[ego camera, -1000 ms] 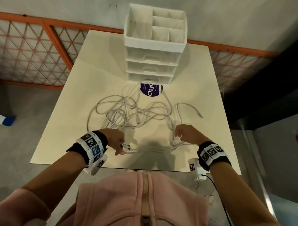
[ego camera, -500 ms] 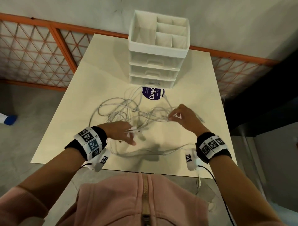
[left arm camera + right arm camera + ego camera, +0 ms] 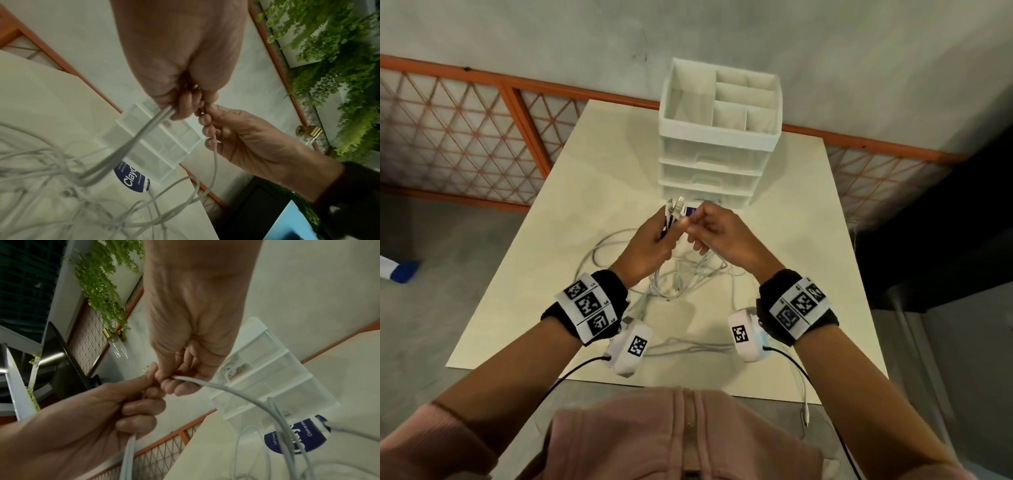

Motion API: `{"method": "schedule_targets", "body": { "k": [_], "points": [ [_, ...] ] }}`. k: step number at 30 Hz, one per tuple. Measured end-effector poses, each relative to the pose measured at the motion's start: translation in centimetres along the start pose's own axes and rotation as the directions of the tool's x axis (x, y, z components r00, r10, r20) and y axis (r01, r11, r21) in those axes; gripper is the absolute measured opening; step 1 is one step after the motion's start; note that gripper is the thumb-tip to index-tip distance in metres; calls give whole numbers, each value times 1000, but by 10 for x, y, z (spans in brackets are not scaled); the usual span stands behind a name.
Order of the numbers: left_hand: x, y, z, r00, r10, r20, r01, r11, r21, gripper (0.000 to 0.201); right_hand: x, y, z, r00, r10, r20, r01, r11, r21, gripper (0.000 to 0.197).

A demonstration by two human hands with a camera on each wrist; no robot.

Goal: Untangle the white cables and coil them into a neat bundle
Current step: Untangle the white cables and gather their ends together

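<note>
Several white cables (image 3: 681, 277) lie tangled on the cream table (image 3: 592, 192), with strands rising to both hands. My left hand (image 3: 669, 233) is raised above the tangle and grips a few cable ends in its fist, their plugs (image 3: 675, 205) sticking up. In the left wrist view the gripped strands (image 3: 152, 128) run down from the left hand (image 3: 185, 105). My right hand (image 3: 700, 228) touches the left and pinches one cable. That cable (image 3: 207, 383) leaves the right hand (image 3: 172, 382) and curves down to the table. The left hand (image 3: 139, 404) holds its strands (image 3: 129, 451) beside it.
A white drawer organiser (image 3: 717, 150) with open top compartments stands at the back of the table. A dark blue round label (image 3: 133, 177) lies at its foot. An orange lattice railing (image 3: 465, 137) runs behind. One cable end (image 3: 805, 414) hangs over the table's near right edge.
Both hands rose from the table and came together in front of the drawers. The left now holds gathered cable ends upright, and the right has brought a cable over to it.
</note>
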State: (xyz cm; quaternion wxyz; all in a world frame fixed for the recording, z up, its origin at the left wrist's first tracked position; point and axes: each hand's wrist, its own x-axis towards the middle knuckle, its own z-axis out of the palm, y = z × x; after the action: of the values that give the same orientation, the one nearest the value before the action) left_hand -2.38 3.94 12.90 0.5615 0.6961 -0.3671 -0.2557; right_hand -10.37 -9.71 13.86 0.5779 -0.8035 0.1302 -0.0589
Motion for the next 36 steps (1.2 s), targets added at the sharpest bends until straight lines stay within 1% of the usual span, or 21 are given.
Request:
{"method": "schedule_targets", "body": {
  "k": [2,4,6,8,11,13,14,16,18,21,22,23,24,25,26,27,29,31,33,34,36],
  "points": [
    [0,-3,-2,996,38,-76,-35,999,40,17,-1,3,-1,998,19,61,-18,1000,-15,9],
    [1,-7,-9,981,25,-193,-25,1000,1,18,-5,13,-7,988,67,136,-61,997,-46,10],
    [3,-10,-16,961,30,-274,-35,999,-14,24,-9,25,-18,980,77,183,-62,994,-91,19],
    [1,-14,-17,951,55,-304,-56,998,6,28,-10,30,-30,966,123,227,-90,984,-153,27],
    [-3,-12,-14,936,47,-349,-70,996,-55,27,-4,34,-45,909,284,306,-184,931,-316,36],
    [-3,-4,-15,915,82,-396,-117,991,-66,25,0,40,-51,879,353,319,-211,890,-404,37],
    [-3,2,-17,902,106,-418,-150,986,-75,25,3,43,-53,881,362,303,-205,871,-446,35],
    [0,12,-26,871,139,-471,-212,972,-105,26,5,48,-59,906,347,244,-159,811,-563,29],
    [2,17,-33,841,166,-515,-259,959,-115,26,7,54,-65,936,312,161,-151,771,-618,23],
    [2,12,-36,817,162,-553,-255,962,-95,27,16,60,-72,980,195,-28,-161,709,-687,17],
    [1,9,-37,819,154,-553,-242,966,-89,27,18,56,-73,988,138,-75,-152,728,-668,17],
    [1,6,-37,832,142,-536,-226,969,-95,27,19,49,-73,992,83,-96,-124,790,-601,19],
    [0,4,-37,856,121,-502,-207,971,-118,28,19,40,-74,994,40,-101,-84,875,-477,21],
    [-1,2,-37,888,93,-451,-183,970,-161,28,18,27,-73,996,4,-92,-33,948,-317,21],
    [-2,1,-36,918,65,-391,-159,964,-213,29,16,15,-73,995,-30,-92,15,986,-165,20],
    [-3,1,-35,940,44,-339,-137,958,-254,30,15,3,-74,993,-61,-104,58,998,-30,16],
    [-3,3,-35,955,24,-296,-116,948,-297,32,14,-18,-76,981,-105,-164,124,986,112,11],
    [-1,6,-36,955,15,-295,-119,934,-338,32,16,-35,-79,962,-152,-228,174,981,81,11],
    [1,8,-42,945,14,-326,-131,932,-338,32,18,-46,-84,953,-167,-251,159,986,-52,6],
    [2,9,-46,938,15,-347,-137,934,-331,32,18,-49,-86,960,-159,-232,128,981,-145,6],
    [1,11,-52,926,34,-376,-158,939,-306,31,19,-48,-87,984,-104,-148,47,936,-348,13]
  ]
}}
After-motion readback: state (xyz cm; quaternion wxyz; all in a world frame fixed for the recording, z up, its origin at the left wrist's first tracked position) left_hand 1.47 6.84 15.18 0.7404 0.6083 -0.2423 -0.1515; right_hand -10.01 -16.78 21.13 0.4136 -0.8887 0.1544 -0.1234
